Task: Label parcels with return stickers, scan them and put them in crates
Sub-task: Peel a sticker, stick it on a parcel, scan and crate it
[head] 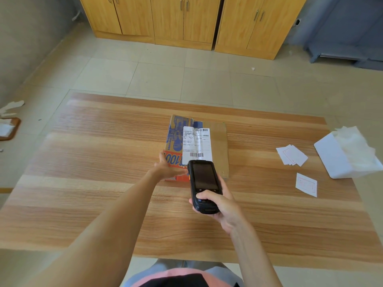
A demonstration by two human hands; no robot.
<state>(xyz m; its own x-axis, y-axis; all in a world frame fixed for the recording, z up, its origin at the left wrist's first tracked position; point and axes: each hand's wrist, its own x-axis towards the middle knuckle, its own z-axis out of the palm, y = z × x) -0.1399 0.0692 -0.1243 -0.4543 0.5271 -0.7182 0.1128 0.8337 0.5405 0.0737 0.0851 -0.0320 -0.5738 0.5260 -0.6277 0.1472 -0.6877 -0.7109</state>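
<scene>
The parcel [199, 146] lies flat near the middle of the table [103, 183], and every other place here is given from it. A white label [197, 142] with barcodes is already stuck on its top face, so the labelling step looks done for this one.

The left hand [167, 167] rests on the parcel's near left corner, fingers fairly straight and laid along the side, thumb across the near edge; it steadies the parcel and does not seem to grip it. The right hand [215, 201] is just on the near side of the parcel, fingers and thumb wrapped round a black scanner [203, 185], whose head points at the label's lower barcode. The screen looks dark, so I cannot tell whether a scan has registered.

Well to the right of the parcel lie loose stickers [292, 155], one more sticker [306, 184] nearer the person, and a white stack [348, 158] of sheets.

No crate shows, so crating is judged still to come.
</scene>
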